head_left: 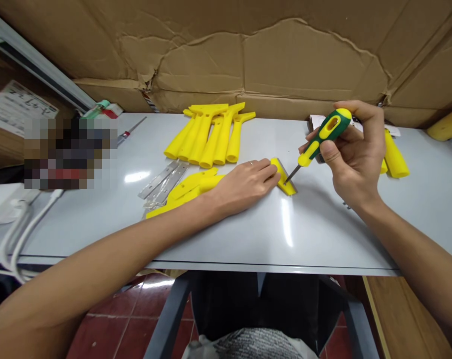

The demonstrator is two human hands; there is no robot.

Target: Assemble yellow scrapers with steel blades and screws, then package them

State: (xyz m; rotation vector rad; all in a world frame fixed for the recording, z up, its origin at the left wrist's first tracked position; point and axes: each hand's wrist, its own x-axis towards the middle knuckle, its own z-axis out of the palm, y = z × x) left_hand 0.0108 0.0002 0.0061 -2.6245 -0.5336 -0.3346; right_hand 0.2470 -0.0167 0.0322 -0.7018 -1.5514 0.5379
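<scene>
My right hand (pixel 355 149) grips a green and yellow screwdriver (pixel 323 134), fingers wrapped around its handle. The screwdriver leans to the right, and its tip meets a screw in the head of a yellow scraper (pixel 285 177) lying on the table. My left hand (pixel 250 182) is closed on that scraper from the left and hides its handle. Left of this hand lie more yellow scraper parts (pixel 190 188) and several thin metal blades (pixel 164 183). Behind them several yellow scraper handles (pixel 207 132) rest side by side.
More yellow scraper pieces (pixel 396 154) lie behind my right hand. Small metal screws (pixel 346 205) are on the table (pixel 226 239) near my right wrist. Another screwdriver (pixel 132 130) lies at the back left. A white cable (pixel 14 239) hangs over the left edge. Cardboard (pixel 278 60) walls the back.
</scene>
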